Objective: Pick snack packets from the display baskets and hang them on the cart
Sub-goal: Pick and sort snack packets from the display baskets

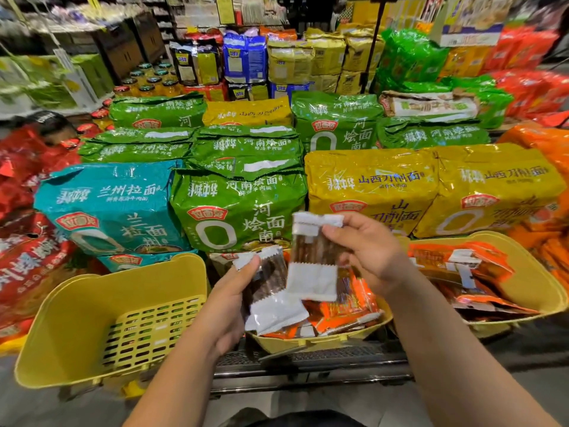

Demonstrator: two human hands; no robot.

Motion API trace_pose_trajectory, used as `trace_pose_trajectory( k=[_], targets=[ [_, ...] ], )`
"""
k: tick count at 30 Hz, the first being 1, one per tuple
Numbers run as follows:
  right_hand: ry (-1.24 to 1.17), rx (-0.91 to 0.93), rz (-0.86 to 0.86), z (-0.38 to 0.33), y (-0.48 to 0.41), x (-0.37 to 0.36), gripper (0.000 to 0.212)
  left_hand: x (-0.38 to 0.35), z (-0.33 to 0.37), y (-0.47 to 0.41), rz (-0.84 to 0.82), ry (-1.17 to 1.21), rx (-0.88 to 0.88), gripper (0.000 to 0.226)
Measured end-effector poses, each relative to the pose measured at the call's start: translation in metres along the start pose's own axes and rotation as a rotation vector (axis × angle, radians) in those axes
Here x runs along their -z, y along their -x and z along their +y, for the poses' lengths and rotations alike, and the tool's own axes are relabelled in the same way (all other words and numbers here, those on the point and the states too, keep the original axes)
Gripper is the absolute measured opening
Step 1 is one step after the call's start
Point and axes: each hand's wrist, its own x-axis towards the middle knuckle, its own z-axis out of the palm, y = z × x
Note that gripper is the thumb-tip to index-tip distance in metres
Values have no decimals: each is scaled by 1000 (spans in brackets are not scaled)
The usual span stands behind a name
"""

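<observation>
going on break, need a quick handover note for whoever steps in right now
Left grip holds brown packets. Right grip pinches a second bunch by its top. Both bunches hang above the middle basket.
The middle basket and the right basket hold orange packets.
Done: brown packets picked up.
Left: hang them on the cart, which is not in view.
</observation>
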Motion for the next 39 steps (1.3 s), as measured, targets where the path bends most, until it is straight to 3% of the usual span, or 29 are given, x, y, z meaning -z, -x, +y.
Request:
trace_pose_trajectory(
  k=[4, 6, 8, 10, 12, 14, 17, 20, 22, 24, 26, 29, 32, 39],
  targets=[
    [152, -102, -75, 19, 13, -24, 19, -6, -6, -2, -78, -80, -1, 56],
    [138, -129, -4, 16, 13, -21, 15, -2, -7, -2, -70, -71, 48, 54],
    [273, -122, 114, 17, 8, -2, 17, 7, -4, -3, -8, -6, 81, 49],
    [829, -147, 136, 26, -2, 24, 35, 17, 1, -4, 42, 48, 64, 44],
    [1397, -279, 14, 42, -7, 34, 62, 24, 5, -3, 76, 69, 41, 42],
    [1579, -373, -56, 60, -9, 33, 93, 26, 8, -2, 94, 73, 30, 41],
    [1644, -351, -37, 78, -14, 21, 123, 28, 9, 5, 98, 37, 38, 39],
    [1708, -127, 103, 78, -16, 19, 115, 32, 6, 12, 117, 10, 34, 27],
    [1524, 36, 147, 76, -17, 22, 102, 36, 4, 14, 145, -27, 16, 25],
    [1163, -8, 115, 64, -18, 24, 97, 38, 0, 16, 159, -73, -1, 34],
    [999, -56, 4, 55, -23, 23, 85, 38, -4, 17, 159, -97, -3, 39],
    [1281, -66, -190, 65, -26, 7, 73, 36, -6, 21, 155, -103, 10, 37],
    [1580, -139, -144, 88, -26, -4, 71, 34, -7, 27, 143, -110, 24, 48],
    [1570, -237, -41, 83, -25, -17, 94, 34, -9, 36, 136, -105, 21, 38]
  ],
)
